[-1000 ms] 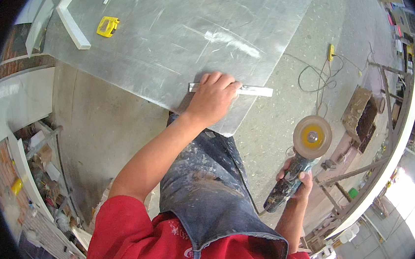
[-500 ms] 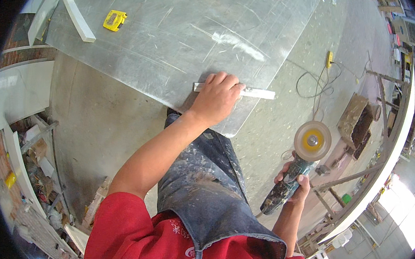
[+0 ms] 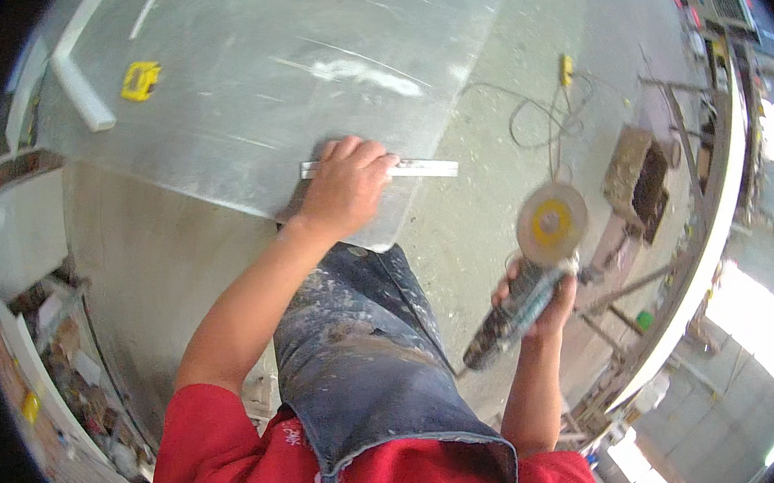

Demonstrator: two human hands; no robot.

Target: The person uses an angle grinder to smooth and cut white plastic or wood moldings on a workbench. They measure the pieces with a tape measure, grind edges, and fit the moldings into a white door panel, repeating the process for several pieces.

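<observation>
1. White strip (image 3: 427, 167): one, narrow and straight. Lies across the near corner of the grey tabletop (image 3: 209, 101); its right end projects past the tabletop's right edge, above the floor (image 3: 460, 235).
2. Left hand (image 3: 345, 185): over the tabletop's near corner, covering the strip's middle. Fingers close together, curled over the strip and holding it down; fingertips partly hidden.
3. Right hand (image 3: 554, 310): off the tabletop's right side, well apart from it. Fingers wrapped around the body of an angle grinder (image 3: 509, 318).
4. Angle grinder, dark and greenish: right of the tabletop's near corner, held in the air. Its disc (image 3: 534, 238), round and translucent with a yellow centre, faces upward; whether it turns cannot be told.
5. Tape measure (image 3: 141, 81), yellow: on the tabletop's left part, well apart from the strip.
6. Angled white bar (image 3: 79, 89): at the tabletop's left edge. Pale slat (image 3: 146, 11): farther up the tabletop.
7. White powdery mark (image 3: 363, 71): on the tabletop, beyond the left hand.
8. Cord (image 3: 513, 129): looped on the floor right of the tabletop, one length running behind the disc. Yellow connector (image 3: 566, 69) at the loop's far side.
9. Open brown box (image 3: 625, 175): farther right of the tabletop, past the cord.
10. Apron (image 3: 364, 400), dark and stained: close at the tabletop's near corner.
11. Cluttered shelving (image 3: 74, 352): left of the tabletop, beyond a stretch of floor.
</observation>
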